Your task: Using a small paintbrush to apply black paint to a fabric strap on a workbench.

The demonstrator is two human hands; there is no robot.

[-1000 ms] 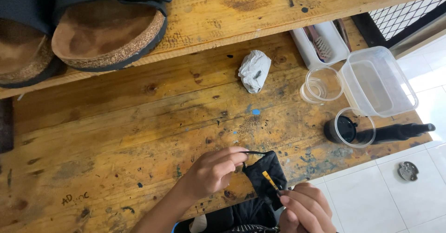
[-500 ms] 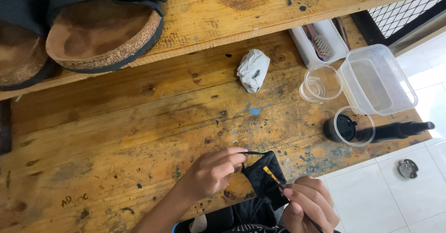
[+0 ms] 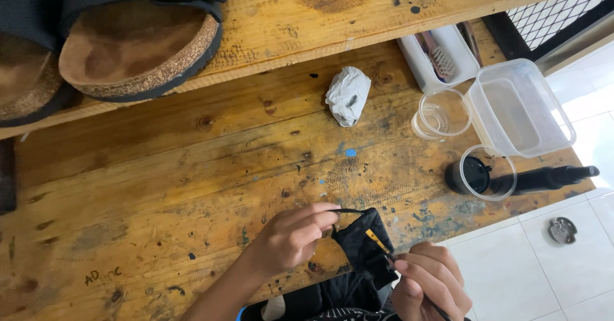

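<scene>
Your left hand (image 3: 291, 238) pinches the top edge of a black fabric piece (image 3: 364, 244) between thumb and forefinger, pulling a thin strip of it taut toward the right; the other fingers curl under and hide what's behind them. Your right hand (image 3: 430, 286) closes its fingertips on a thin brush (image 3: 384, 252), yellowish tip resting on the fabric, handle running down out of frame, so its end is cut off. The fabric sits between both hands at the near edge of the wooden bench (image 3: 160, 218), dark, crumpled, its lower part running off the bottom edge; can't tell what kind of item it is. Left forearm comes in from the bottom, wrist bent up. Beyond the grip, up and to the right, a clear cup holding a black round thing (image 3: 480, 175), content hard to read, with a black handle (image 3: 550, 177) lying just past it. Further up, an empty clear cup (image 3: 442, 113) touching a clear plastic tub (image 3: 518, 108), and a white tray with a brush (image 3: 440, 58), partly hidden under the upper plank. Straight up from the grip, a crumpled white paper wad (image 3: 347, 96). Far up left, two cork-soled sandals (image 3: 137, 52) on the raised plank, the left one cropped. Right of your hand, a small metal piece (image 3: 562, 229) on the white tile floor.
</scene>
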